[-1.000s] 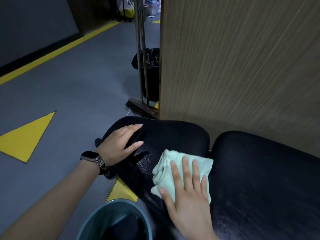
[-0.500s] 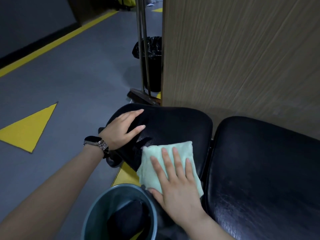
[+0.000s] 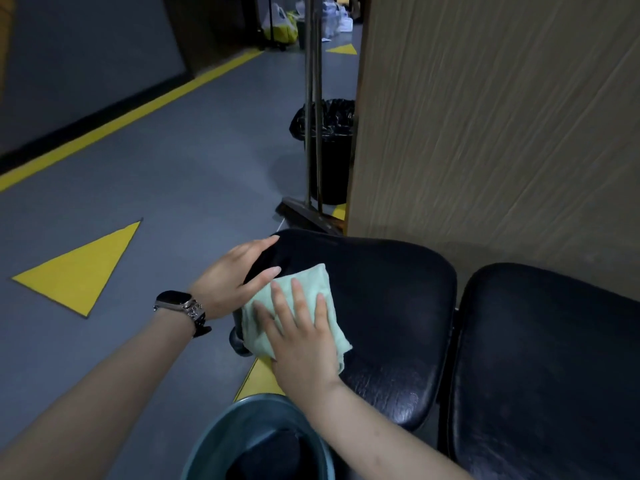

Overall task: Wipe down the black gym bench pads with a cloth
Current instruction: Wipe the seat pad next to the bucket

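Right hand (image 3: 304, 344) flat, fingers spread, pressing the cloth (image 3: 311, 292) on the pad's (image 3: 391, 306) left edge, left hand (image 3: 232, 282) open, steadying it.

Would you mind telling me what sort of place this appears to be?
Probably a gym or fitness hall: black padded bench pads stand against a wood-look wall, and the grey floor carries yellow lines and triangles. A black bin stands further back.
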